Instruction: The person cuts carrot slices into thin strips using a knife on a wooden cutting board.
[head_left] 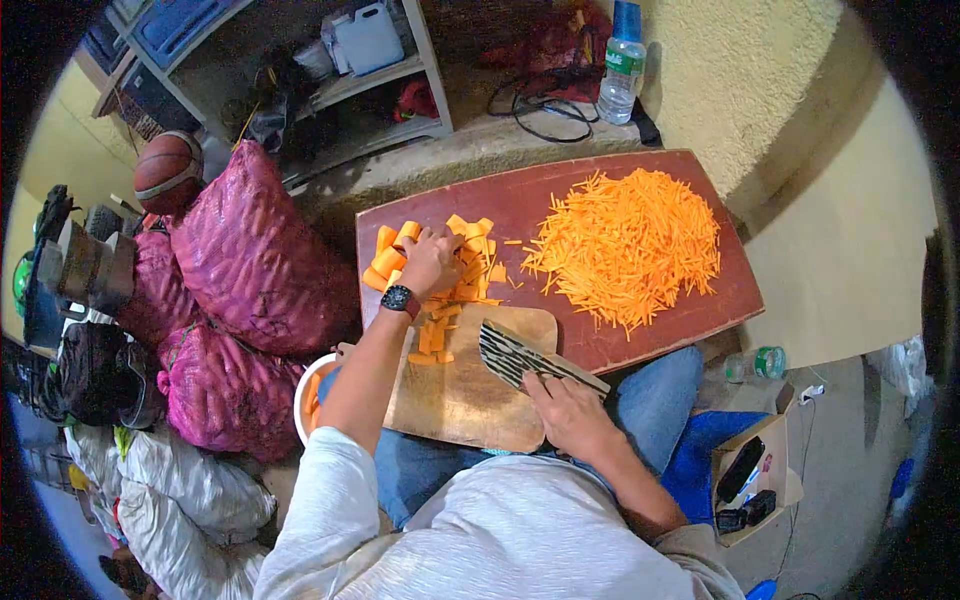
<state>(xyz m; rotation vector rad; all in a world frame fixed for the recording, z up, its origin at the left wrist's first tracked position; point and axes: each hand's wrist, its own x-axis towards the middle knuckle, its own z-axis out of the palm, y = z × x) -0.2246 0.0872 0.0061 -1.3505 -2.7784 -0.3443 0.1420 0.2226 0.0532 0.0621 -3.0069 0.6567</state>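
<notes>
My left hand (pixel 432 264), with a dark watch on its wrist, reaches over the pile of cut carrot chunks (pixel 385 262) at the board's far left. Its fingers are spread and touch the pieces; their tips are partly hidden. My right hand (pixel 572 412) grips a wide knife (pixel 525 358) with a black-and-white striped blade over the right side of the wooden cutting board (pixel 470 405). A few flat carrot slices (pixel 432 335) lie near the board's far left edge. A large heap of carrot sticks (pixel 635 245) covers the right of the red tabletop (pixel 490 205).
A white bucket (pixel 303 400) with orange pieces stands left of the board. Full pink mesh sacks (pixel 265 255) and a basketball (pixel 168 172) are at the left. A water bottle (pixel 622 70) stands behind the table; a cardboard box (pixel 735 505) sits at the lower right.
</notes>
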